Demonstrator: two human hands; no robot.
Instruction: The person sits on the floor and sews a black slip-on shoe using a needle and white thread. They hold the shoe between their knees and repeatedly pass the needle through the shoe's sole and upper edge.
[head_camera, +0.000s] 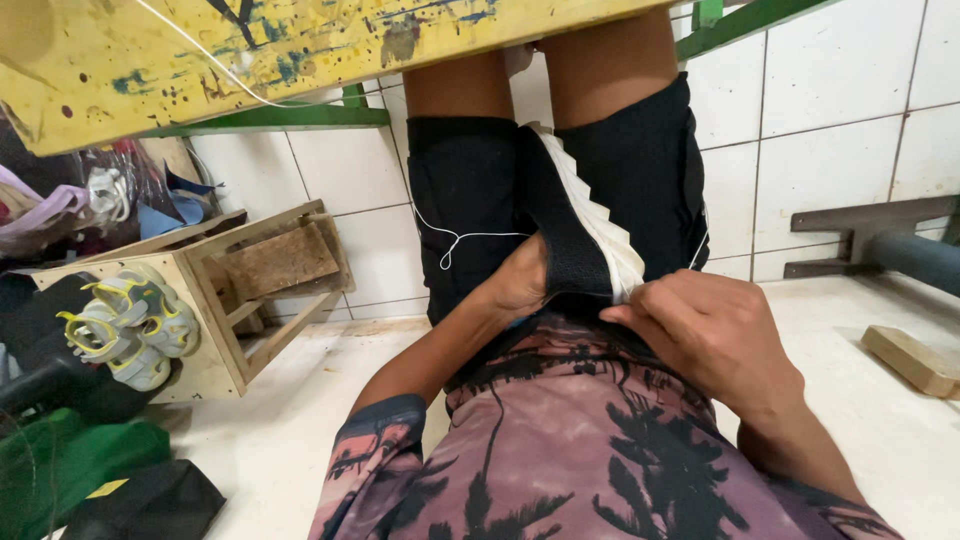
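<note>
Shoe (585, 225), black with a ribbed white sole, lay across the person's lap between the thighs. Left hand (520, 280) cupped it from below while right hand (715, 335) pinched its near end; firm support underneath seemed wise.

Pink palm-print shirt (590, 450), black shorts (640, 170)

Bright, even light — edges warped
</note>
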